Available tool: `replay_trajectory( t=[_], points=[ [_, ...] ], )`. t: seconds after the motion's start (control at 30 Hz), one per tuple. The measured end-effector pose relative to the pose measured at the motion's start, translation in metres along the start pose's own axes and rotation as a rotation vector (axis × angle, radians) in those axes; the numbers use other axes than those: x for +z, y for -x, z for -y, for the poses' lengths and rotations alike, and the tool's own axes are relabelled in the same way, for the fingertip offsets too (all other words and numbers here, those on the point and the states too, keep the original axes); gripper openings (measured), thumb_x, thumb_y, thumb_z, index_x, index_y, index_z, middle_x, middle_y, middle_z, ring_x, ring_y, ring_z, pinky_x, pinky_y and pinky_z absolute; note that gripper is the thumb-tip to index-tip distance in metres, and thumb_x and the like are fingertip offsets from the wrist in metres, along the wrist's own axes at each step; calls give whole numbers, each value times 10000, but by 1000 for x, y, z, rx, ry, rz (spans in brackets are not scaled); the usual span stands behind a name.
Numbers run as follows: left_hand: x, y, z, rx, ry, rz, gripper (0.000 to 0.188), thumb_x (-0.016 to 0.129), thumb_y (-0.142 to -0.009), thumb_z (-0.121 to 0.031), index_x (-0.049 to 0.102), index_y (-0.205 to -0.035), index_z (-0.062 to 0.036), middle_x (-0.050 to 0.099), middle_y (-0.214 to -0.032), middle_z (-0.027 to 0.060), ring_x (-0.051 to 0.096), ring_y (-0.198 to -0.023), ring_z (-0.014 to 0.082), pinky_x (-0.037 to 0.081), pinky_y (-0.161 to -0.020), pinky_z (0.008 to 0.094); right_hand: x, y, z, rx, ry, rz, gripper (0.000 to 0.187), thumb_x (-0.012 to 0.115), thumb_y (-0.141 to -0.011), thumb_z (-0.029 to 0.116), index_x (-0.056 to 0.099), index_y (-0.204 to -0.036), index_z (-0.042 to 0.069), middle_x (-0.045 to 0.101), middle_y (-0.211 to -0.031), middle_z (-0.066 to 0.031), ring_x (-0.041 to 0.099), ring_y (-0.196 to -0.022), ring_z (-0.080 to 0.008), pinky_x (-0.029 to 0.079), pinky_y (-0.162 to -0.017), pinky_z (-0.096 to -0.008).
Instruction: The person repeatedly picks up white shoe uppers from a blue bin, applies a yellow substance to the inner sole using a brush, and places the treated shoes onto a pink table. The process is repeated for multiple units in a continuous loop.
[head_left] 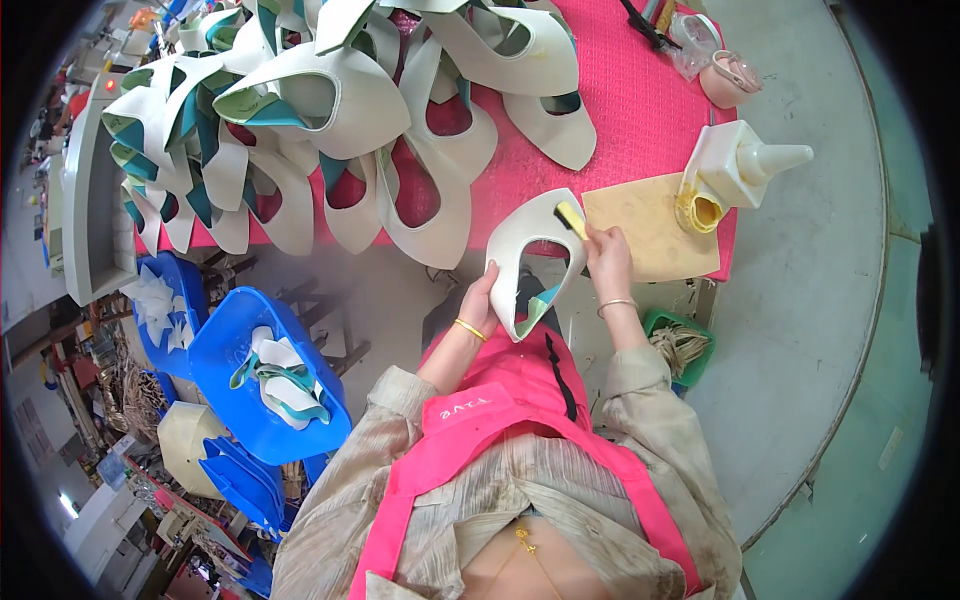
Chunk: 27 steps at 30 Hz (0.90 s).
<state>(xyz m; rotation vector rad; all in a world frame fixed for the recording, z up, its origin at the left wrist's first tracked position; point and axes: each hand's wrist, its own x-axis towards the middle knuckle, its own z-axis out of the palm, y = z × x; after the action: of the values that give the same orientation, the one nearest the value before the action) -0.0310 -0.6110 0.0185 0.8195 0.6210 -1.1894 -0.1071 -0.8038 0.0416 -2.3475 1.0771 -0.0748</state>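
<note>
A white shoe upper (506,250) with a teal and pale green lining is held out over my lap, just off the table's near edge. My left hand (480,303) grips its left side, the thumb lying on the white face. In my right hand (608,262) is a small brush (570,219) with yellowish bristles, its head at the upper's right edge near the toe. Whether the bristles touch the upper I cannot tell. To the right, a white plastic glue bottle (722,160) with a cone-shaped spout and a yellow-crusted opening rests by a tan sheet (640,225).
Many similar uppers (340,100) are heaped across the left of the pink-covered table (630,110). A pink jar (728,80) stands at the far right. Blue bins (225,355) holding pieces sit at the lower left, and a green basket (690,370) sits below the table's right end.
</note>
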Motion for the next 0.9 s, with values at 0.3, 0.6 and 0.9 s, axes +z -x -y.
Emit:
replay_trajectory(
  t=[0.3, 0.6, 0.9],
  points=[
    [-28, -21, 7, -35, 40, 127, 403, 395, -903, -314, 437, -1164, -11, 544, -1081, 122, 535, -958, 232, 414, -856, 361, -12, 7, 26, -293, -97, 260, 182, 556, -756, 138, 630, -916, 97, 505, -827, -120, 546, -735, -286, 446, -643, -377],
    [2, -3, 1, 31, 123, 55, 351, 406, -898, -328, 502, -1019, -13, 564, -823, 73, 553, -706, 171, 461, -624, 313, -10, 9, 17, -295, -278, 327, 184, 602, -736, 130, 650, -912, 111, 524, -776, -87, 538, -732, -245, 435, -664, -329],
    [71, 47, -23, 143, -3, 131, 380, 390, -903, -327, 486, -1047, 11, 581, -883, 92, 576, -746, 183, 475, -661, 314, -72, 19, 23, -611, -418, 311, 248, 633, -706, 66, 633, -953, 77, 519, -766, -60, 519, -633, -166, 432, -572, -270]
  ],
)
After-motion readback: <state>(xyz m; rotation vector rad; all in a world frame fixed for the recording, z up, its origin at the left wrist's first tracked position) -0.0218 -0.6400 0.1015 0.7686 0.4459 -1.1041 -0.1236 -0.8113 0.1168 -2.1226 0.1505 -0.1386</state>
